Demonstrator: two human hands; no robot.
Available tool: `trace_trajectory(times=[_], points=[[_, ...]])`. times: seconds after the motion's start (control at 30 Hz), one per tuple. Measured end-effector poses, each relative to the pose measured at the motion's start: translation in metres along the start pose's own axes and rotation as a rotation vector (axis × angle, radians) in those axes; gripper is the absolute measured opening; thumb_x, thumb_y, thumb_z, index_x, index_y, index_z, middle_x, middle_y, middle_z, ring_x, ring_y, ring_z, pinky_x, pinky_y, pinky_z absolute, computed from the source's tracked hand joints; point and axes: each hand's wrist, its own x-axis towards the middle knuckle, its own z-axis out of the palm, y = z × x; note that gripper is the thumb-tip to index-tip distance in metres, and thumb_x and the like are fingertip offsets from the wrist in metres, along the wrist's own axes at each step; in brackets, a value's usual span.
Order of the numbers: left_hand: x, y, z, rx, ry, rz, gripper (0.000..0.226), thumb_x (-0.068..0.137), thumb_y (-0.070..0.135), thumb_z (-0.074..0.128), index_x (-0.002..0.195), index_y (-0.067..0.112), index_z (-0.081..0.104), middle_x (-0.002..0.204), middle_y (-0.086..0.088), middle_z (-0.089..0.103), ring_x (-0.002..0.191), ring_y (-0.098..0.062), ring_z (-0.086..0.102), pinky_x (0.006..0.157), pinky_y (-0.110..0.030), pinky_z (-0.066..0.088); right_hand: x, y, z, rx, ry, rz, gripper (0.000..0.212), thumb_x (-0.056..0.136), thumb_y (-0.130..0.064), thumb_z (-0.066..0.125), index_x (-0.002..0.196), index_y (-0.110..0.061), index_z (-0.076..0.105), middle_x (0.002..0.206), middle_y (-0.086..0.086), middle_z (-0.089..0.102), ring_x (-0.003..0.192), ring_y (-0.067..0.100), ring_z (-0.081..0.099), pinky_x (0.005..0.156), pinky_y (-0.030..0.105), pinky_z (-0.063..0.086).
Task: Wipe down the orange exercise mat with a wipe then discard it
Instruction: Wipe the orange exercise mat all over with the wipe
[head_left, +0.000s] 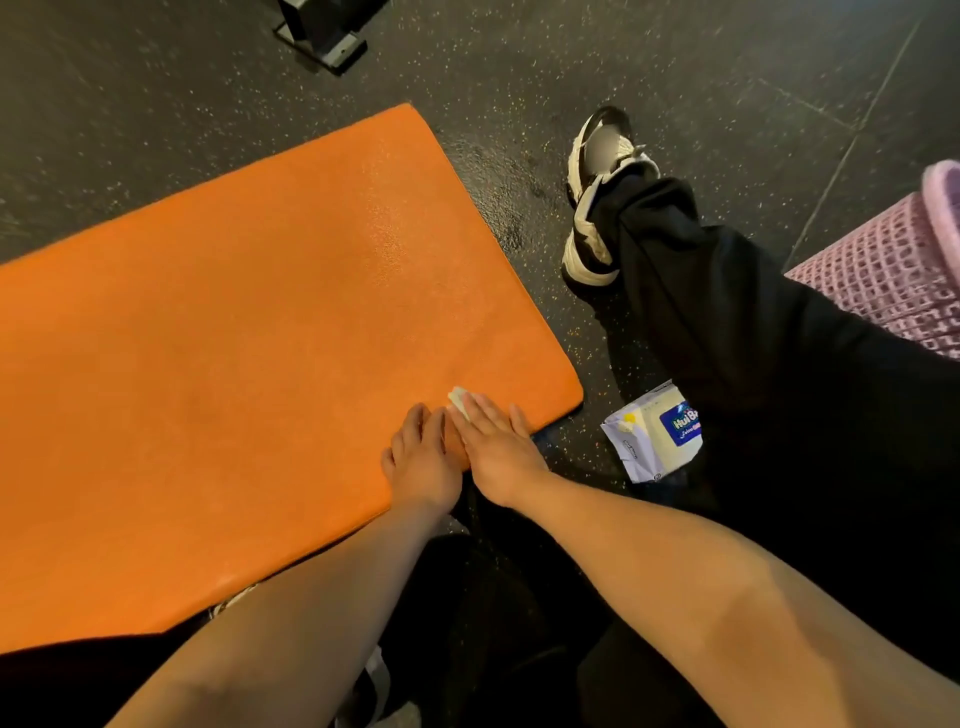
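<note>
Right hand (493, 447) pressed the wipe (460, 402) flat-fingered at the orange mat (260, 338)'s near-right corner; left hand (423, 462) lay flat beside it; mat ran off leftward.

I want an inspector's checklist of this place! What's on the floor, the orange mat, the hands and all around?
Surface: dark speckled floor; the orange mat lies flat on it.
Job's things: white wipe on the mat near its right corner, mostly hidden under the right hand's fingers.
Clutter: pack of wipes on the floor beside the mat.
Hands: right hand presses flat on the wipe; left hand rests on the mat beside it, holding nothing.
Cables: nothing seen.
Surroundings: purple mesh basket at the right, black equipment base at the top, the person's shoe and black trousers.
</note>
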Motion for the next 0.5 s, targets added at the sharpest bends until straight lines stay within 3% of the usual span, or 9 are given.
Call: trace_trajectory(times=[0.1,0.23,0.3,0.5], points=[[0.004,-0.003,-0.005,0.087,-0.037,0.027,0.061,0.1,0.032,0.042,0.157,0.037,0.021,0.167,0.003,0.007,0.147,-0.027,0.017,0.116,-0.047,0.015,0.006,0.012,-0.006,-0.067,-0.001,-0.01,0.086,0.097,-0.005,0.04,0.161,-0.032,-0.011,0.166,-0.01,-0.025,0.153,0.015,-0.023,0.124,0.054,-0.007],[0.006,-0.002,-0.01,0.134,-0.072,0.035,0.064,0.099,0.031,0.043,0.158,0.038,0.017,0.167,0.003,0.004,0.145,-0.028,0.016,0.114,-0.045,0.016,0.023,0.03,-0.031,0.089,0.118,0.384,0.082,0.098,-0.008,0.035,0.16,-0.027,-0.014,0.166,-0.003,-0.026,0.154,0.021,-0.022,0.124,0.054,-0.009],[0.006,-0.002,-0.011,0.117,-0.071,0.029,0.063,0.1,0.031,0.043,0.158,0.038,0.019,0.167,0.004,0.005,0.145,-0.028,0.016,0.114,-0.046,0.016,0.028,0.024,-0.033,0.121,0.127,0.412,0.08,0.099,-0.011,0.034,0.16,-0.025,-0.015,0.164,-0.001,-0.03,0.153,0.021,-0.024,0.124,0.053,-0.01],[0.014,-0.004,-0.013,-0.14,0.076,-0.062,0.057,0.101,0.022,0.041,0.156,0.03,0.029,0.164,0.005,0.019,0.141,-0.025,0.026,0.112,-0.041,0.023,0.026,-0.011,-0.015,-0.076,-0.042,-0.148,0.079,0.1,-0.011,0.038,0.162,-0.028,-0.009,0.167,-0.006,-0.021,0.153,0.014,-0.023,0.124,0.051,-0.01]])
